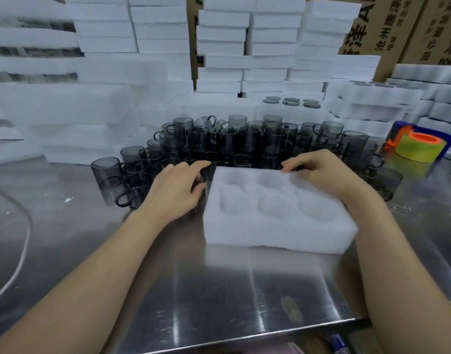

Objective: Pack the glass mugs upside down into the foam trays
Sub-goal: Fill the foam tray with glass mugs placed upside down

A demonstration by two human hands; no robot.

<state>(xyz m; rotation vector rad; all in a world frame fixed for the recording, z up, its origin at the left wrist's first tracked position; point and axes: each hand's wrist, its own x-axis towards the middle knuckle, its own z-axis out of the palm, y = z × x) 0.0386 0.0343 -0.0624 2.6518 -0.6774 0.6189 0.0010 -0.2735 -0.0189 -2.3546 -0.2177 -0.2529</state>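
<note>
A white foam tray with six round pockets, all empty, lies on the steel table in front of me. Behind it, many smoky grey glass mugs with handles stand crowded together, several stacked. My left hand hovers at the tray's far left corner with relaxed, spread fingers just over the nearest mugs, holding nothing. My right hand lies over the tray's far right corner, its fingers curled down over the far rim.
Stacks of white foam trays wall the back and left. Some on the right hold packed mugs. A yellow-green tape roll sits at the right, cardboard boxes behind. A white cable curves at the left.
</note>
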